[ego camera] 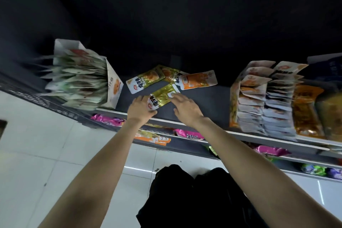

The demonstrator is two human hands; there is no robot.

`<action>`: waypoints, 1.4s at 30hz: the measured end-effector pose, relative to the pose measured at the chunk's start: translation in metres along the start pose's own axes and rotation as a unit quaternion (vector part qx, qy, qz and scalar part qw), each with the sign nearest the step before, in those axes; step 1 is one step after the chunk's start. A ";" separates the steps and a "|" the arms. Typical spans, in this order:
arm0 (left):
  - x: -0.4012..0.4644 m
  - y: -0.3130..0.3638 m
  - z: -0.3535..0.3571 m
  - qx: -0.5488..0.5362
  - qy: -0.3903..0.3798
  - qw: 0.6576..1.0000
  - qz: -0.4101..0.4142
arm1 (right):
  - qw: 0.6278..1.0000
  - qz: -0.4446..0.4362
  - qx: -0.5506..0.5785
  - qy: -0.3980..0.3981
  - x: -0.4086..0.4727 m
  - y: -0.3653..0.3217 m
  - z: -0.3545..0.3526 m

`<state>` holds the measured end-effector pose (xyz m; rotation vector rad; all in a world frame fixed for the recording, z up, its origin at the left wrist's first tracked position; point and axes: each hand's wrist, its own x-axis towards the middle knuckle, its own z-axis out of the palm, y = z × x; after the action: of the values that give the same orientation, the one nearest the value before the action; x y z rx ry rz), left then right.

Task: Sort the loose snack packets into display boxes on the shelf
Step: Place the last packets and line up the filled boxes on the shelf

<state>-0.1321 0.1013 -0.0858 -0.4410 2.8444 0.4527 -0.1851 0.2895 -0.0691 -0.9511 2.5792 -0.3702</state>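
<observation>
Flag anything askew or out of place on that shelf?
Yes. Four packets lie loose and crooked on the bare shelf between the boxes: green ones overlapping an orange one. The left hand grips a fourth; the right hand rests on it. The left box bulges, packets fanning out.

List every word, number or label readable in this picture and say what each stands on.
"2.5": price tag on the edge of the lower shelf.
Large Chinese characters on the green packet and on the gold packet that the left hand grips: too blurred to read surely.
Print on the left display box and the orange packet: too small.
</observation>
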 end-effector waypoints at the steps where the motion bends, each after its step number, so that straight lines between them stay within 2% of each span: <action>1: 0.006 -0.004 -0.001 0.011 -0.012 1.000 0.012 | 1.000 0.001 -0.017 -0.016 0.012 -0.004 0.005; 3: 0.016 -0.009 -0.004 0.039 -0.021 0.998 0.039 | 0.998 0.004 -0.051 -0.039 0.031 -0.011 0.013; 5: 0.019 -0.008 -0.012 0.112 -0.020 0.990 0.086 | 0.994 0.018 -0.101 -0.042 0.039 -0.018 0.020; 8: 0.009 -0.001 -0.029 0.218 0.006 0.962 0.167 | 0.987 0.025 -0.160 0.010 0.039 -0.028 0.021; 10: 0.001 -0.001 -0.039 0.221 0.055 0.951 0.207 | 0.979 0.029 -0.175 0.103 0.034 -0.035 0.007; 12: -0.008 0.000 -0.051 0.107 0.159 0.955 0.228 | 0.966 0.044 -0.125 0.222 0.019 -0.037 -0.014; 13: -0.012 0.001 -0.059 0.007 0.221 0.948 0.230 | 0.963 0.061 -0.055 0.255 0.008 -0.038 -0.024; 14: -0.017 0.006 -0.071 -0.113 0.264 0.934 0.212 | 0.957 0.082 0.039 0.276 -0.001 -0.038 -0.033; 15: -0.022 0.012 -0.082 -0.245 0.261 0.917 0.176 | 0.944 0.126 0.163 0.256 -0.012 -0.040 -0.043; 16: -0.028 0.021 -0.094 -0.372 0.216 0.894 0.125 | 0.912 0.161 0.293 0.236 -0.023 -0.039 -0.052; 17: -0.035 0.030 -0.104 -0.484 0.143 0.860 0.074 | 0.861 0.186 0.418 0.223 -0.034 -0.040 -0.060; 18: -0.040 0.038 -0.112 -0.561 0.074 0.824 0.032 | 0.800 0.199 0.525 0.210 -0.045 -0.042 -0.068; 19: -0.044 0.045 -0.117 -0.596 0.014 0.803 0.007 | 0.752 0.206 0.592 0.203 -0.055 -0.044 -0.074; 20: -0.049 0.051 -0.119 -0.596 -0.033 0.802 0.002 | 0.718 0.211 0.634 0.195 -0.065 -0.045 -0.078; 24: -0.061 0.074 -0.115 -0.519 -0.131 0.844 0.031 | 0.666 0.223 0.685 0.192 -0.091 -0.043 -0.085; 27: -0.064 0.090 -0.111 -0.460 -0.162 0.870 0.075 | 0.652 0.227 0.692 0.210 -0.106 -0.036 -0.089; 29: -0.064 0.100 -0.110 -0.423 -0.165 0.885 0.105 | 0.624 0.237 0.697 0.262 -0.121 -0.024 -0.094; 30: -0.064 0.106 -0.110 -0.400 -0.169 0.892 0.123 | 0.626 0.231 0.685 0.294 -0.131 -0.016 -0.097; 31: -0.064 0.112 -0.110 -0.372 -0.176 0.899 0.147 | 0.651 0.219 0.653 0.319 -0.143 -0.003 -0.099; 32: -0.064 0.119 -0.112 -0.341 -0.179 0.906 0.177 | 0.696 0.212 0.604 0.324 -0.157 0.006 -0.105; 34: -0.067 0.143 -0.113 -0.264 -0.168 0.918 0.245 | 0.794 0.215 0.495 0.279 -0.190 0.027 -0.116; 35: -0.069 0.153 -0.114 -0.228 -0.139 0.924 0.272 | 0.822 0.216 0.463 0.253 -0.202 0.036 -0.118; 36: -0.070 0.164 -0.114 -0.200 -0.093 0.928 0.299 | 0.830 0.217 0.451 0.246 -0.213 0.041 -0.119; 37: -0.070 0.178 -0.109 -0.187 -0.040 0.926 0.326 | 0.838 0.221 0.418 0.272 -0.227 0.050 -0.121; 39: -0.068 0.206 -0.092 -0.213 0.039 0.911 0.352 | 0.845 0.244 0.295 0.374 -0.253 0.069 -0.121; 42: -0.055 0.241 -0.061 -0.235 0.086 0.917 0.310 | 0.797 0.273 0.202 0.500 -0.281 0.102 -0.124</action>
<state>-0.1700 0.3143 0.0493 0.4034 2.9760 1.2836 -0.0968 0.5661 0.0749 0.3055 3.2211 -1.4836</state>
